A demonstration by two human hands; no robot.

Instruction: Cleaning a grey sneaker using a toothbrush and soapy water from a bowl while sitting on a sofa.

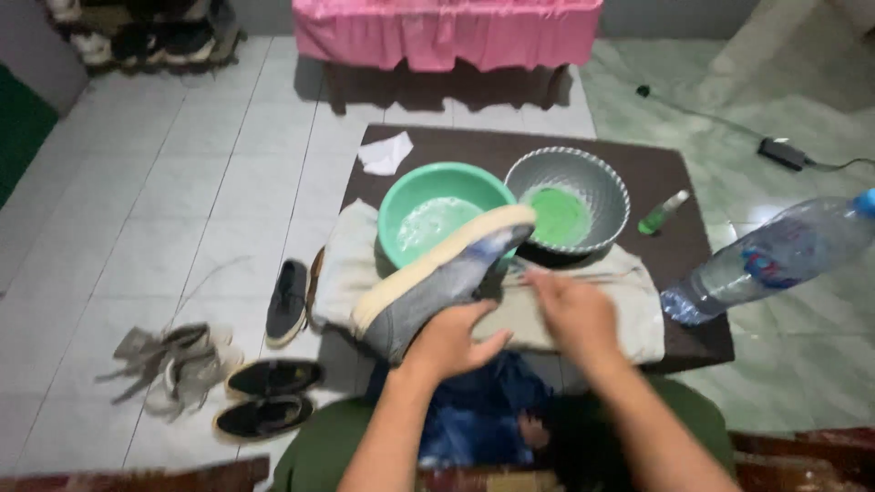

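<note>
My left hand (451,342) grips the heel end of a grey shoe with a cream sole (437,278), which is tilted up with its toe toward a green basin (437,205) holding soapy water. My right hand (574,310) rests blurred beside the shoe on a beige cloth (629,292) spread over the low dark table (674,246). What the right hand holds is hidden; it looks to be flat on the cloth.
A grey bowl (570,182) with a green inside, a small green bottle (663,212), a white crumpled paper (386,153) and a plastic water bottle (775,255) sit around the table. Shoes (273,392) lie on the tiled floor at left. A pink-covered bench (447,32) stands behind.
</note>
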